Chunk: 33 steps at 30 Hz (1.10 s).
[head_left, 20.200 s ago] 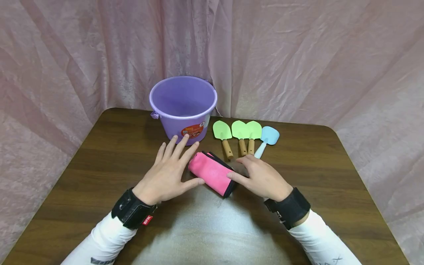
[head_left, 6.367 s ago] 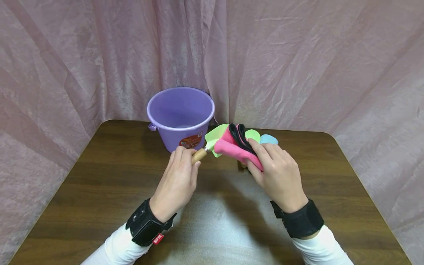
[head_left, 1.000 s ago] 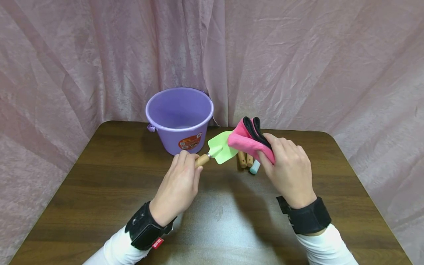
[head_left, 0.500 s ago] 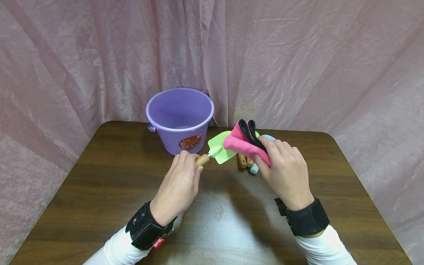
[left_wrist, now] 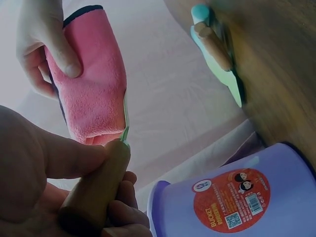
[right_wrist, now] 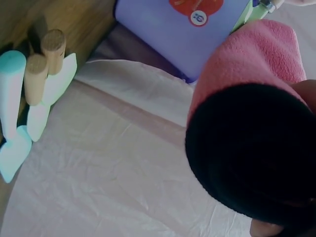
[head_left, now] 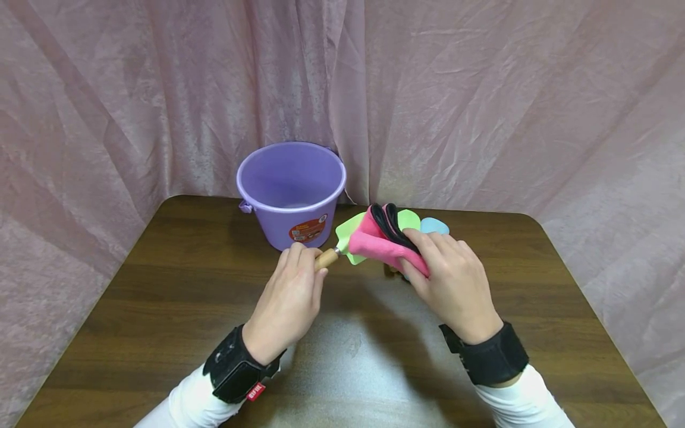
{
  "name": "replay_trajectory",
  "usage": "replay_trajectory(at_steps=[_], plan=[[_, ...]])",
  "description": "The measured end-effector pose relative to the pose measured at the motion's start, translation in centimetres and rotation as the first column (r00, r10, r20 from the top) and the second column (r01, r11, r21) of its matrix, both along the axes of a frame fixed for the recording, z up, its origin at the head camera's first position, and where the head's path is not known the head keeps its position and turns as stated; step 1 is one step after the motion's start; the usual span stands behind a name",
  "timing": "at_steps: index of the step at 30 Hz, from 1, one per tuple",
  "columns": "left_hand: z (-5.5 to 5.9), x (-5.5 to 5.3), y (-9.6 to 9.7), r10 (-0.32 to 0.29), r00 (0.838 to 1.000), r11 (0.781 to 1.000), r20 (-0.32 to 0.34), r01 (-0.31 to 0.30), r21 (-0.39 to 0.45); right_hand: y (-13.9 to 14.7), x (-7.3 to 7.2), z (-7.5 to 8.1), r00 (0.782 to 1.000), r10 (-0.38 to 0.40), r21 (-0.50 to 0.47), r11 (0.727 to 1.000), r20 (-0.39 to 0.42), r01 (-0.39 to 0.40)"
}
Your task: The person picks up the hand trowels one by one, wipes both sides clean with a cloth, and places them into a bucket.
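"What's different from half a second ago?"

"The pink towel has slid left along the green-bladed trowel, toward its wooden handle. The left hand hasn't moved noticeably; its fingers are wrapped round that handle, above the table."

"And the right hand?"

"It has a firm pinch on the folded towel, thumb on the near side. The black edging faces the far side."

"What does the shift mean for the work?"

"More of the blade is under fabric, I'd judge, including its tip; only the part next to the handle shows. From the left wrist, towel and blade look to be touching."

"Everything else?"

"The purple bucket stands upright, far and left of the towel. Two other green trowels and a light blue shovel lie to the right on the table. Their handles are mostly hidden behind the towel in the head view."
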<state>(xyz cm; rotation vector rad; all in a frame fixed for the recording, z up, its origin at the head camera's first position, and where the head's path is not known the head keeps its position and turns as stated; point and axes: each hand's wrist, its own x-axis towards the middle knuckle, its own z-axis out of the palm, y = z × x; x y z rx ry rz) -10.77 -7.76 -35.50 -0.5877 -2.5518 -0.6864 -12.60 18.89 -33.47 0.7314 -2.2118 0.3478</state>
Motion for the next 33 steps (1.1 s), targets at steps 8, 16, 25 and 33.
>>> replay_trajectory(at_steps=[8, 16, 25, 33], plan=[[0.0, -0.4, -0.3, 0.009, 1.000, 0.999, -0.025, -0.008, 0.036, -0.1, 0.3, 0.2, 0.994, 0.068, 0.034, 0.997, 0.087, -0.072], [0.2, -0.8, -0.6, 0.001, 1.000, 0.994, -0.027, 0.002, 0.107, -0.4, 0.4, 0.4, 0.980, 0.175, 0.015, 0.984, 0.094, -0.177], [0.6, -1.0, -0.9, -0.115, 0.960, 0.960, 0.256, 0.041, 0.278, -0.4, 0.3, 0.5, 0.974, 0.206, 0.003, 0.978, 0.089, -0.208], [1.3, -0.8, -1.2, -0.267, 0.861, 0.928, 0.433, 0.108, 0.356, -0.3, 0.0, 0.3, 0.982, 0.186, -0.059, 0.981, 0.038, -0.183]])
